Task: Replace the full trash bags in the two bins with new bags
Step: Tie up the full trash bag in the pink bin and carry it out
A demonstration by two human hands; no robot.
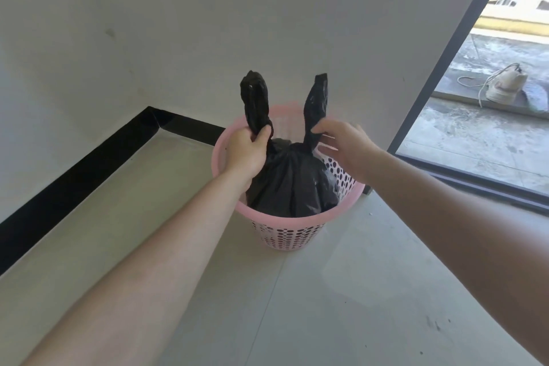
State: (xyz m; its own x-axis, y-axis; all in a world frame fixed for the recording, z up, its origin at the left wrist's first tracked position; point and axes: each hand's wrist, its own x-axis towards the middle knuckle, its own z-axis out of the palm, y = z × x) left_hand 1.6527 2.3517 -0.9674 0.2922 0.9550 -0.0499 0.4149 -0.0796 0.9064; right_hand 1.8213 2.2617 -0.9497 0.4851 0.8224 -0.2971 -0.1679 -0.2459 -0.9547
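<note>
Grey tile floor (341, 291), white wall corner w/ a pink bin (285, 235) by it. Black trash bag (292, 184) sits inside the bin; left hand (246, 151) grips one twisted ear, right hand (346, 144) pinches the other, hands apart above the bin.

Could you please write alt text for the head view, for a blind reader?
The left hand and right hand each hold a twisted ear of the full black trash bag in a pink perforated bin, which stands on a grey floor by a white wall.
</note>
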